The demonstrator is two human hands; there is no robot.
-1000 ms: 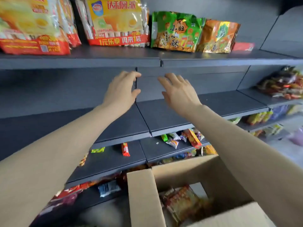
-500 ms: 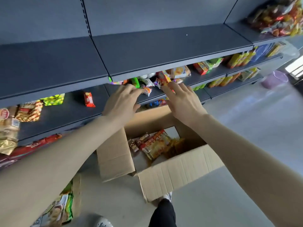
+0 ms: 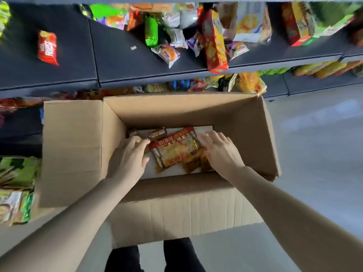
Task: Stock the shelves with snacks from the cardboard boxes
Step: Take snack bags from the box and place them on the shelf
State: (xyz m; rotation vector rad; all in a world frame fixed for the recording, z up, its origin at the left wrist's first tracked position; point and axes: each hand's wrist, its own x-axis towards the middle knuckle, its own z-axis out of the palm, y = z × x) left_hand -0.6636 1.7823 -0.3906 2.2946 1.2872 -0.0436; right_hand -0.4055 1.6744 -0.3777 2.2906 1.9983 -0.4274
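An open cardboard box (image 3: 241, 122) stands on the floor below the dark shelves (image 3: 121, 63). At its bottom lie a red and yellow snack pack (image 3: 174, 152), brown packets (image 3: 157, 133) and small orange packets (image 3: 191, 164). My left hand (image 3: 128, 160) is down inside the box, its fingertips at a brown packet beside the red pack, thumb apart and nothing gripped. My right hand (image 3: 221, 153) hovers with spread fingers over the right edge of the red pack and the orange packets.
The shelf above the box holds loose snacks: a red packet (image 3: 48, 47), a green one (image 3: 151, 31) and a long red-yellow pack (image 3: 214, 42) that overhangs the edge. Green bags (image 3: 16, 185) lie at the left. Grey floor (image 3: 318, 146) is at the right. My legs (image 3: 176, 256) stand behind the box.
My view has dropped from the upper shelves to the box. Both hands came down from the shelf and went into the box, onto the snacks.
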